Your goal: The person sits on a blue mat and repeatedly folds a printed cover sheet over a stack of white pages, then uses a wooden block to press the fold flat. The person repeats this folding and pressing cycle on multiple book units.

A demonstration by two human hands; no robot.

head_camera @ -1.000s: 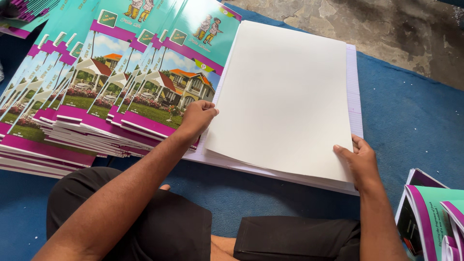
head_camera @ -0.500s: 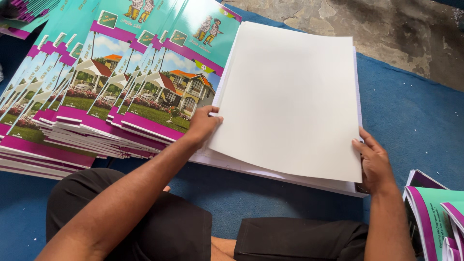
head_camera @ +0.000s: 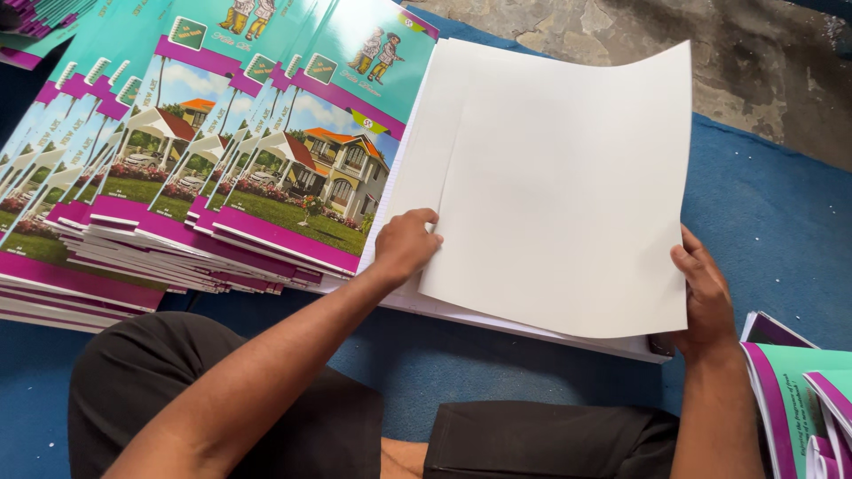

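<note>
Beside teal-and-purple booklets [head_camera: 266, 168], both hands' fingers [head_camera: 701, 275] grip white sheets [head_camera: 568, 195].

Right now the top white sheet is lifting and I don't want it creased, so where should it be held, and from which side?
Probably the two side edges of the top white sheet near its lower corners, coming from the near side. It already bows up off the white stack, so fingers can slip under; the left hand and right hand sit at those edges.

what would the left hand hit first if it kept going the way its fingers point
The left hand points up and to the right, its fingers at the edge of the lifted white sheet. Going straight on, it would probably slide under that sheet, over the white paper stack; depth is unclear.
</note>
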